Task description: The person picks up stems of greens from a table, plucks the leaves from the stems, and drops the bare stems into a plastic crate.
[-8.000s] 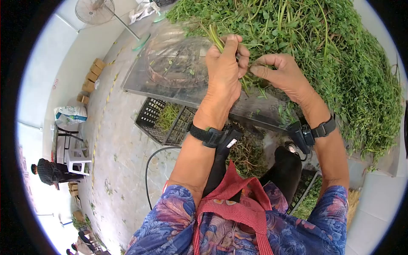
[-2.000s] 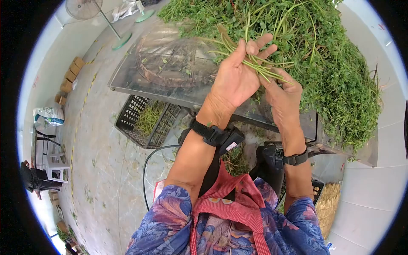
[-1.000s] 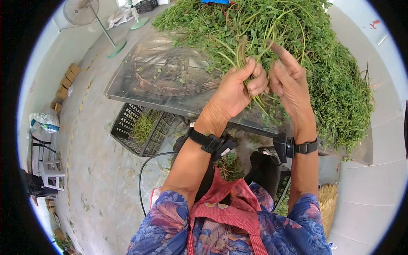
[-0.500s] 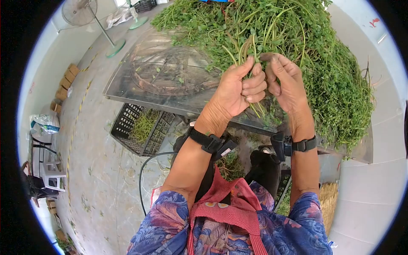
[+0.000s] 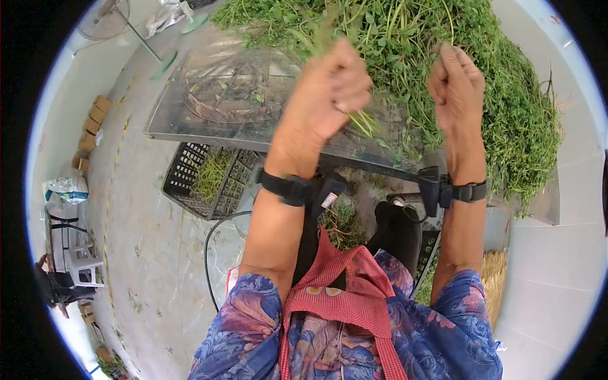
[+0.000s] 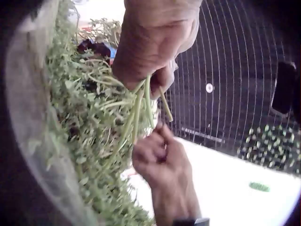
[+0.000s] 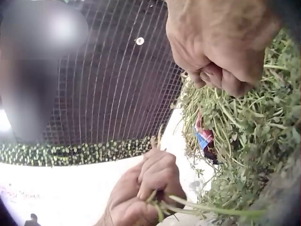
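My left hand (image 5: 332, 88) grips a small bunch of green stems (image 5: 364, 121) over the tabletop, blurred by motion. Cut-looking ends poke out below the fist and leafy tops above it. In the left wrist view the stems (image 6: 134, 115) hang from beneath the curled fingers. Apart from it, to the right, my right hand (image 5: 459, 88) hovers over the heap of leafy greens (image 5: 513, 120) with its fingers curled in. No stem shows between these fingers in the right wrist view, where the left fist (image 7: 155, 183) appears lower down with stems sticking out.
The greens cover the right and back of a dark metal-edged table (image 5: 234, 95), with loose leaves scattered on it. A black crate (image 5: 190, 183) holding stems stands on the floor below. A fan (image 5: 142, 41) is at the back left. More plant litter (image 5: 339, 225) lies by the feet.
Two seconds ago the left fingers were spread with stems across them; then they closed round the bunch. In the last half second the hands parted, left moving left and up, right moving right and up.
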The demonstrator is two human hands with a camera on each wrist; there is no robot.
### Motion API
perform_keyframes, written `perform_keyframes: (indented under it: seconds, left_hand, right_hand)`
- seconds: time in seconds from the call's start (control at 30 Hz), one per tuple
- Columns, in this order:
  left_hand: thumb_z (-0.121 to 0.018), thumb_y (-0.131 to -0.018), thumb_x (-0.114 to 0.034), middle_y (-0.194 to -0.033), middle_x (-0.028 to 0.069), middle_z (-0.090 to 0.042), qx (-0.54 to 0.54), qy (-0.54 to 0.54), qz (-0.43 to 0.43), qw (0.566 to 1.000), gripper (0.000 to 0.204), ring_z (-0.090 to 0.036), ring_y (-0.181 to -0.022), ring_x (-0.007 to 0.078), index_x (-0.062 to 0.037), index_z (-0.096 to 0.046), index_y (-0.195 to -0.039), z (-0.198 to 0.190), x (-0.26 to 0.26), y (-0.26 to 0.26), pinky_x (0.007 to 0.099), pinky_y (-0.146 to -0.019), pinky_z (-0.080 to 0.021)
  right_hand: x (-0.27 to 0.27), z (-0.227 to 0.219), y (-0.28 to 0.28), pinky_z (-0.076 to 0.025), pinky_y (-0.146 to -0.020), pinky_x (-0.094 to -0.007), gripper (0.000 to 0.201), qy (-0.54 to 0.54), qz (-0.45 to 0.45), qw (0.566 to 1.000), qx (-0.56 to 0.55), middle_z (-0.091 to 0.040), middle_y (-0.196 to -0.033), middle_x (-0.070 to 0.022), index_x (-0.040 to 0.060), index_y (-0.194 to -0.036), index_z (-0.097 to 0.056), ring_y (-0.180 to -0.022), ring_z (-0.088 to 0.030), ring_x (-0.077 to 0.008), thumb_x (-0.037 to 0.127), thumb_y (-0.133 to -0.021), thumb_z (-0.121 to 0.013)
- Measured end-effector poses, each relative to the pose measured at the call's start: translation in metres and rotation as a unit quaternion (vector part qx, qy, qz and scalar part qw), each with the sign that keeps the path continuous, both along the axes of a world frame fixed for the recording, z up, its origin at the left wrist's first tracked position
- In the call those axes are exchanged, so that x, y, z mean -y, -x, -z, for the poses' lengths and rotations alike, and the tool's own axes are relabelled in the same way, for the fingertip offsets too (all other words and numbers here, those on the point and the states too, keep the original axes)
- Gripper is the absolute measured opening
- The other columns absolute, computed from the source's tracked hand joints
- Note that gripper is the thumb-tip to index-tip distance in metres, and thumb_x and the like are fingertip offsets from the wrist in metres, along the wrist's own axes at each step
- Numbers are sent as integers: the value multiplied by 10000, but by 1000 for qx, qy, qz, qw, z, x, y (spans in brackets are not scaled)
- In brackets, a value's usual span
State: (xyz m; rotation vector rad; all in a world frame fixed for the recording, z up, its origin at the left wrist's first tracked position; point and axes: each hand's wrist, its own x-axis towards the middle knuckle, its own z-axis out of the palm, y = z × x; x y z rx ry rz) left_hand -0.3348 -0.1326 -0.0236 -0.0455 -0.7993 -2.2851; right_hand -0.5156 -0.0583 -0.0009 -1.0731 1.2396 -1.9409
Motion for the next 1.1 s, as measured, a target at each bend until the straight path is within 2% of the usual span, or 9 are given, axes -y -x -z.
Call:
perform_keyframes:
  seconds: [0.17,0.37,0.43,0.57,0.8,0.97,1.0,1.07,1.1]
  left_hand:
    - [-419,-956,-253,-537,-41,-311,-199,-72,55,976,316,-274,-436,72,-104,-409,-677,-4,35,-51,213,-362,-241]
    - [-414,-960,-351,-556,-16,-297,-252,-87,25,964,370,-266,-462,92,-106,-391,-684,-2,42,-67,237,-382,-249]
    - [-417,-960,-339,-551,-18,-286,-216,-60,-11,974,397,-257,-462,98,-114,-360,-638,1,44,-67,235,-379,-237]
    - [-384,-970,-337,-547,-21,-275,-177,-75,-44,980,424,-246,-457,101,-121,-331,-608,4,44,-68,235,-371,-219]
    - [-280,-985,-352,-599,12,-302,-173,-72,-3,982,438,-270,-518,125,-101,-327,-629,7,47,-63,269,-422,-250]
    - [-296,-985,-343,-601,3,-283,-174,-80,27,981,408,-258,-523,123,-112,-334,-651,8,43,-55,258,-423,-248]
    - [-300,-985,-341,-589,-1,-284,-162,-87,9,983,406,-257,-504,118,-114,-341,-651,8,41,-53,255,-405,-248]
    - [-304,-985,-339,-577,-5,-285,-167,-77,-13,983,404,-255,-484,114,-116,-348,-651,4,37,-52,252,-388,-248]
    - [-310,-985,-336,-561,-11,-287,-131,-77,-40,988,403,-252,-461,106,-117,-356,-651,4,33,-51,245,-365,-239]
  right_hand:
    - [-42,12,5,-266,-424,-217,206,-198,41,975,-87,-446,-554,62,44,-789,-589,-464,-361,-42,231,-874,-598]
    - [-52,65,-2,-323,-470,-267,235,-154,62,814,-556,-511,-623,59,14,-731,-617,-528,-408,-79,220,-844,-623]
    - [-40,58,-3,-322,-466,-254,230,-113,50,947,-297,-531,-634,36,15,-775,-636,-514,-402,-59,231,-854,-619]
    - [-64,16,10,-273,-386,-198,210,-119,-128,978,116,-446,-577,24,14,-876,-584,-430,-344,-46,223,-896,-569]
    - [-186,44,50,-266,-355,-193,180,-101,57,970,215,-474,-619,4,40,-908,-523,-397,-338,-66,220,-915,-526]
    - [-340,116,121,-394,-446,-214,302,-333,384,859,58,-551,-776,-61,51,-1033,-526,-563,-494,-125,290,-861,-594]
    - [-369,125,127,-489,-542,-254,429,-431,431,791,-52,-595,-884,-112,47,-1117,-517,-685,-585,-183,333,-823,-643]
    - [-440,177,161,-465,-865,-411,736,-522,462,489,-524,-516,-1195,-216,43,-1296,-409,-1064,-527,-336,384,-726,-727]
    - [-439,169,159,-316,-1004,-491,914,-541,449,555,-445,-373,-1343,-258,54,-1374,-312,-1236,-348,-407,403,-662,-767]
